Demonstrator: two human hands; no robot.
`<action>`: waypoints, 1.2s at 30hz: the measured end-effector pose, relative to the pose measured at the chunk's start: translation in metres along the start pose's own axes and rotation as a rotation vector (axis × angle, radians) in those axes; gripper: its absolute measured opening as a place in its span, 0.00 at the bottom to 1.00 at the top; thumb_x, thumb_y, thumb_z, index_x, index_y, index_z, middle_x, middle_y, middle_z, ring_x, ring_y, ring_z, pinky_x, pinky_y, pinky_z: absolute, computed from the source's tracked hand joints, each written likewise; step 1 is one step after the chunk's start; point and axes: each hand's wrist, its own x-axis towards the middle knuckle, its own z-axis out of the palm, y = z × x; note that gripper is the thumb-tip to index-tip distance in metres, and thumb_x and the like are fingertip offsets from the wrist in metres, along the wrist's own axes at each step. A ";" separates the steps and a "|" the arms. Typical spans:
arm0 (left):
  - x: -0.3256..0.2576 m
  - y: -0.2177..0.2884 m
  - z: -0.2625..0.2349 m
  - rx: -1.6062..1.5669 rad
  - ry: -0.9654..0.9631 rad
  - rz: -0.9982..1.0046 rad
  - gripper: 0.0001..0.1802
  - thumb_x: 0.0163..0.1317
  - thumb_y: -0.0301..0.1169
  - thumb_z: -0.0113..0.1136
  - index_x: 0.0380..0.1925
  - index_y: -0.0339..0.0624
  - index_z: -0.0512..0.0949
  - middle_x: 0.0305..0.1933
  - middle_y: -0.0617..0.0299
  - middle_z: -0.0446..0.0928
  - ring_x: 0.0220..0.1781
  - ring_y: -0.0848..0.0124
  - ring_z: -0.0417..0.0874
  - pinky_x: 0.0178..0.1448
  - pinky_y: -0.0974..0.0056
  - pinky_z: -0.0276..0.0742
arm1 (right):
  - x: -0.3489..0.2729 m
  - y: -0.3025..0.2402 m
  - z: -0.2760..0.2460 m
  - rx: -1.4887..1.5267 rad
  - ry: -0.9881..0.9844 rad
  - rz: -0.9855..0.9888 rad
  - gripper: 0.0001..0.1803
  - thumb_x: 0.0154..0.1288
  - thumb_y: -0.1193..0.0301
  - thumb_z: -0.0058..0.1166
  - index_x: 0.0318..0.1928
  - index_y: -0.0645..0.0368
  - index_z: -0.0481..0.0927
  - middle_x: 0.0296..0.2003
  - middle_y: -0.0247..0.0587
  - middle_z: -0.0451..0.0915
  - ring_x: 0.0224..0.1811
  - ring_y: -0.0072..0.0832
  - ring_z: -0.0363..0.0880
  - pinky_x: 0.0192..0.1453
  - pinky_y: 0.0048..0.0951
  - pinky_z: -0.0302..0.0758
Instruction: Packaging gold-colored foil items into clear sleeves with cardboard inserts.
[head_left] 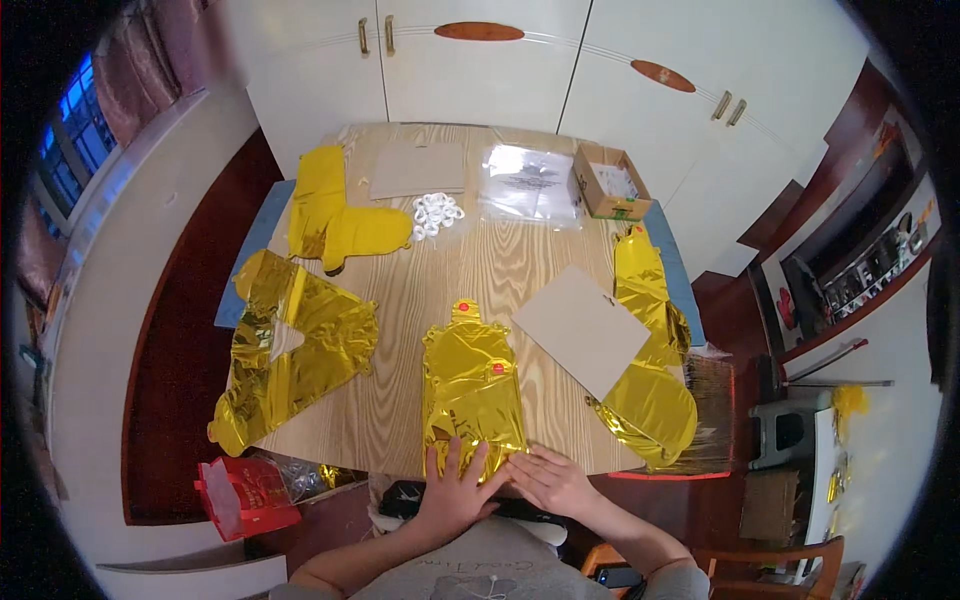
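A folded gold foil balloon (pixel 470 375) lies flat at the table's near edge, with a narrow tab at its far end and two small red round stickers. My left hand (pixel 458 492) rests on its near end, fingers spread over the foil. Beside it, my right hand (pixel 548 482) lies with fingers stretched out against the near right corner, its fingertips close to the left hand. Neither hand shows anything gripped.
Other gold foil balloons lie at left (pixel 300 340), far left (pixel 335 215) and right (pixel 650 400). A grey cardboard sheet (pixel 585 330) overlaps the right one. Behind are another cardboard sheet (pixel 415 168), white rings (pixel 437 213), clear plastic bags (pixel 530 185) and a small carton (pixel 612 182). A red bag (pixel 245 497) stands below left.
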 end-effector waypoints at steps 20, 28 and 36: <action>0.014 -0.043 -0.035 -0.052 -0.124 -0.066 0.50 0.51 0.71 0.55 0.69 0.54 0.66 0.71 0.36 0.58 0.73 0.32 0.54 0.73 0.35 0.51 | 0.020 0.008 -0.004 -0.064 -0.040 0.034 0.11 0.58 0.66 0.63 0.41 0.57 0.86 0.44 0.37 0.86 0.51 0.27 0.84 0.67 0.39 0.72; 0.028 -0.059 -0.030 -0.005 -0.172 -0.053 0.53 0.57 0.71 0.49 0.70 0.40 0.62 0.74 0.34 0.52 0.76 0.35 0.50 0.75 0.36 0.49 | 0.031 0.018 0.000 -0.125 -0.078 0.023 0.11 0.61 0.68 0.59 0.42 0.59 0.86 0.44 0.39 0.86 0.52 0.30 0.84 0.68 0.41 0.70; 0.008 -0.020 -0.020 -0.185 -0.042 0.026 0.52 0.52 0.68 0.57 0.65 0.37 0.66 0.70 0.40 0.61 0.72 0.41 0.60 0.72 0.39 0.56 | 0.026 0.010 0.000 -0.083 -0.091 0.092 0.15 0.60 0.69 0.61 0.46 0.60 0.85 0.49 0.42 0.84 0.54 0.33 0.83 0.69 0.41 0.70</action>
